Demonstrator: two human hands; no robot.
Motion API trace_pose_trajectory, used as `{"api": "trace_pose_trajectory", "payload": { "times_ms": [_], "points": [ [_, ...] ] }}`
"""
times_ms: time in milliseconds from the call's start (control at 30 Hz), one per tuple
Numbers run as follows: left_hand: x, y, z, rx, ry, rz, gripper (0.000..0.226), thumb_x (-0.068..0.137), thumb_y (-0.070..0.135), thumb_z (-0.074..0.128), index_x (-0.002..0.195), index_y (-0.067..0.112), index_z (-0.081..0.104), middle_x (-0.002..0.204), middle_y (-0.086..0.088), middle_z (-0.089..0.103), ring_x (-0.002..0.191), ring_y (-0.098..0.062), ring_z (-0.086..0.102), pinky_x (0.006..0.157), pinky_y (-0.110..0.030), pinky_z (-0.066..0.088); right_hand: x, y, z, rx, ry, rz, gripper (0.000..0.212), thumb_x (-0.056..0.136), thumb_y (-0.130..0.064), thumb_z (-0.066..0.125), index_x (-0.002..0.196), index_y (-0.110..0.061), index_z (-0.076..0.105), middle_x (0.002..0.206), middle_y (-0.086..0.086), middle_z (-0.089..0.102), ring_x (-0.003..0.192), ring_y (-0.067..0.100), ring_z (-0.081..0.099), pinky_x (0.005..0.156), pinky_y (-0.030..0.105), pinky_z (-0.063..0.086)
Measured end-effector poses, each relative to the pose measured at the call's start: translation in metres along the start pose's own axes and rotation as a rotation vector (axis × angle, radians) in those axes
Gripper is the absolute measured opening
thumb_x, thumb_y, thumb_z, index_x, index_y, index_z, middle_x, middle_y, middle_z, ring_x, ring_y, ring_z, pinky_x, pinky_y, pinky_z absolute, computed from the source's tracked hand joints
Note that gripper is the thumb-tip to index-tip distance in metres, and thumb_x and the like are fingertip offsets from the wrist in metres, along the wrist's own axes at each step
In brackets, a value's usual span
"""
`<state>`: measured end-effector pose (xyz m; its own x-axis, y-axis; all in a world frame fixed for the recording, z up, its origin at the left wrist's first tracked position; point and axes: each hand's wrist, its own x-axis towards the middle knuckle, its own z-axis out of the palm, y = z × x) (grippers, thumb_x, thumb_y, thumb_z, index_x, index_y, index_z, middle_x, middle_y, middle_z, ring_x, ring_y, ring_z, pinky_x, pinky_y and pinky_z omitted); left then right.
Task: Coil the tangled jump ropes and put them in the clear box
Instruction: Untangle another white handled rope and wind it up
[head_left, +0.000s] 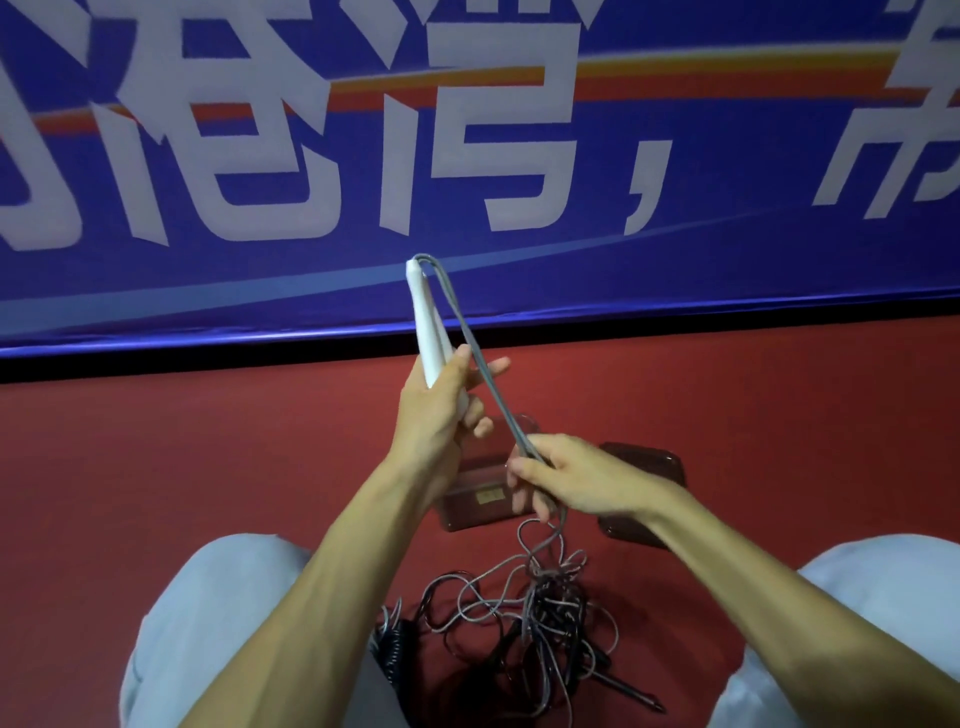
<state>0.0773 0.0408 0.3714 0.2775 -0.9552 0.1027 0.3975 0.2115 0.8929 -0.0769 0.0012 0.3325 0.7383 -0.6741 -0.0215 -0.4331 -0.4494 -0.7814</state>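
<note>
My left hand (441, 405) grips a white jump-rope handle (427, 322), held upright in front of me. A grey cord (470, 353) leaves the handle's top and runs down in doubled strands to my right hand (550, 475), which pinches it. Below that hand the cord drops into a tangled heap of grey and black ropes (524, 618) on the red floor between my knees. A clear box (478, 499) sits on the floor behind my hands, partly hidden by them. Its clear lid (644, 488) lies to the right, partly under my right forearm.
A blue banner with large white characters (467, 156) hangs along the wall ahead, its lower edge meeting the red floor (208, 441). My knees in pale trousers (208, 597) flank the rope heap. A black handle (628, 686) pokes out of the tangle at lower right.
</note>
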Motion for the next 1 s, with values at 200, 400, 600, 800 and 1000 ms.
{"api": "trace_pose_trajectory", "payload": {
  "times_ms": [200,400,600,800,1000],
  "points": [
    [0.006,-0.003,-0.011,0.083,0.062,-0.003,0.016,0.099,0.030,0.053,0.094,0.016,0.047,0.071,-0.003,0.060,0.043,-0.008,0.034,0.038,-0.019,0.031,-0.007,0.005,-0.007,-0.169,-0.111,0.097,0.018,0.100,-0.026,0.049,0.084,-0.021,0.050,0.069,-0.001,0.063,0.080,0.014,0.072,0.078,0.037,0.055],
    [0.014,-0.008,-0.025,0.680,0.143,0.173,0.024,0.096,0.038,0.056,0.085,0.019,0.047,0.068,-0.001,0.050,0.052,-0.014,0.041,0.050,-0.029,0.034,-0.018,-0.002,-0.017,-0.388,-0.157,0.079,0.018,0.100,-0.028,0.048,0.084,-0.024,0.056,0.074,-0.003,0.068,0.070,0.007,0.065,0.071,0.025,0.048],
    [0.010,-0.016,-0.033,1.472,-0.004,0.119,0.044,0.094,0.058,0.045,0.095,0.014,0.042,0.078,-0.003,0.054,0.070,-0.032,0.047,0.059,-0.039,0.032,-0.030,-0.009,-0.035,-0.290,0.129,-0.064,0.010,0.096,-0.023,0.056,0.094,-0.020,0.064,0.058,-0.002,0.064,0.053,0.005,0.061,0.058,0.017,0.045],
    [0.004,-0.028,-0.020,1.553,-0.358,-0.058,0.058,0.096,0.063,0.018,0.065,0.021,0.042,0.073,-0.007,0.057,0.075,-0.033,0.053,0.068,-0.037,0.038,-0.030,0.002,-0.052,-0.296,0.455,-0.138,0.005,0.085,-0.026,0.071,0.081,-0.024,0.074,0.072,-0.011,0.069,0.070,0.005,0.061,0.071,0.030,0.048],
    [-0.019,-0.021,-0.001,1.670,-0.578,0.248,0.058,0.090,0.067,0.015,0.076,0.022,0.050,0.066,-0.001,0.054,0.067,-0.028,0.051,0.061,-0.037,0.035,-0.034,0.006,-0.063,-0.341,0.696,0.100,0.043,0.067,-0.057,0.074,0.050,-0.022,0.057,0.042,-0.014,0.047,0.047,0.009,0.039,0.052,0.029,0.034]
  ]
}}
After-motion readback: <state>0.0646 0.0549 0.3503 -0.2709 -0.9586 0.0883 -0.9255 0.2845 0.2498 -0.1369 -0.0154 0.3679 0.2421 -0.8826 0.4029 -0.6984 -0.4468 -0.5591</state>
